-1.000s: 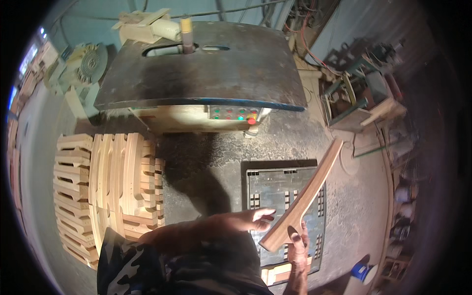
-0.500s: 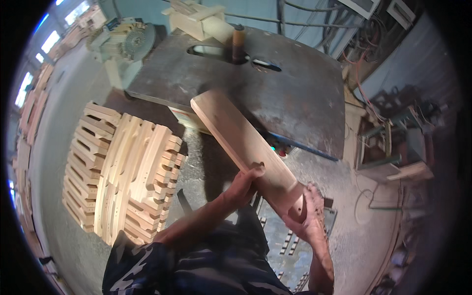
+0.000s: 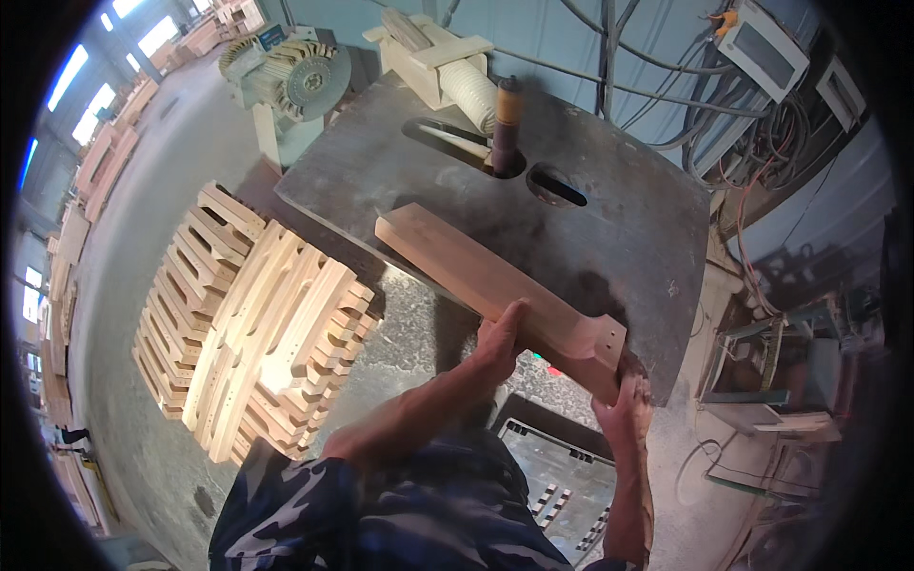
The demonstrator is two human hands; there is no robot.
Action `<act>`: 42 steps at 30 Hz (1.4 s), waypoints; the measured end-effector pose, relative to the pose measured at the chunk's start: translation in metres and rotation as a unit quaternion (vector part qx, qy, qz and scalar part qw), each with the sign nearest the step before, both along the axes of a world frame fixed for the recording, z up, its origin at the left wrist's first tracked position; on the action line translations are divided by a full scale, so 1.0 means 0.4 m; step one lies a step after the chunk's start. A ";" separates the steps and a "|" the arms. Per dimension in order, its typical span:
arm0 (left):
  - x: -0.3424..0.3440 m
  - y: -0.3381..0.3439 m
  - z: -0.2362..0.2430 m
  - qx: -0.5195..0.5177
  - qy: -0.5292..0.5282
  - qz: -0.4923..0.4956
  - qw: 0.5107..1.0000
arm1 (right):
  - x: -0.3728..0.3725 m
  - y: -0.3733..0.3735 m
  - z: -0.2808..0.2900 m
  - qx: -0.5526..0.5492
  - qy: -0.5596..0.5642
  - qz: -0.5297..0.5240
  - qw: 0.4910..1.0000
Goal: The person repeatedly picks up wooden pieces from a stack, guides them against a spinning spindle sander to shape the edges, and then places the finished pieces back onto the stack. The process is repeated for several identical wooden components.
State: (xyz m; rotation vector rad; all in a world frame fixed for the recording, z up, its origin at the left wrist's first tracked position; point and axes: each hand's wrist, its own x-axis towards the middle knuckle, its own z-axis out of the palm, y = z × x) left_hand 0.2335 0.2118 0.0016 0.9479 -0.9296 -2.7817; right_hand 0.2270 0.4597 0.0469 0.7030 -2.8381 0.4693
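Observation:
A long wooden part (image 3: 476,266), pale with a notched, drilled right end, slants over the near edge of a dark metal machine table (image 3: 657,247). My left hand (image 3: 502,341) is closed on its near edge around the middle, thumb on top. My right hand (image 3: 625,411) grips the lower right end; some of its fingers are hidden behind the wood. Beyond the part, an upright spindle (image 3: 506,128) with a brown and orange sleeve rises from an opening in the table. Whether the wood rests on the tabletop I cannot tell.
At the left, a stack of notched wooden parts (image 3: 271,352) stands on the floor. A ribbed hose (image 3: 468,90) lies behind the spindle. A machine with a round disc (image 3: 314,84) is at far left. Cables (image 3: 657,86) hang along the wall; a metal frame (image 3: 752,371) stands right.
The wooden part has turned flatter across the view, its right end swinging up and away from me. Its notched end face now shows. Both hands keep hold, and the view has shifted.

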 end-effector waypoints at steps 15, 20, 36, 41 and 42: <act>-0.092 -0.478 -0.090 -0.381 -0.060 -0.005 0.923 | -0.408 -0.068 -0.005 0.069 -0.215 -0.159 0.961; -0.134 -0.597 -0.072 -0.414 -0.013 0.001 0.910 | -0.411 -0.082 -0.011 0.036 -0.182 -0.124 0.975; -0.220 -0.580 -0.041 -0.454 -0.013 0.010 0.891 | -0.486 -0.041 -0.035 0.023 -0.129 -0.085 0.988; -0.246 -0.562 -0.001 -0.476 0.054 -0.028 0.877 | -0.499 -0.051 -0.017 -0.012 -0.099 -0.116 0.988; -0.245 -0.559 0.008 -0.462 0.031 -0.038 0.885 | -0.498 -0.056 -0.012 -0.057 -0.125 -0.133 0.982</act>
